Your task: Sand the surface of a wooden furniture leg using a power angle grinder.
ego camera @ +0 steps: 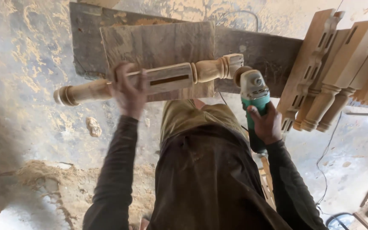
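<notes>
Dusty floor below; hands grip turned leg and grinder at its end.

Dusty concrete floor fills the frame, streaked with sawdust. A dark plank crosses the upper centre. Turned wooden legs are stacked at upper right; a sawdust heap lies lower left.

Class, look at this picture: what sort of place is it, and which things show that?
Most likely a woodworking shop: the left hand holds a turned wooden leg, the right hand a green grinder, beside stacked legs.
</notes>
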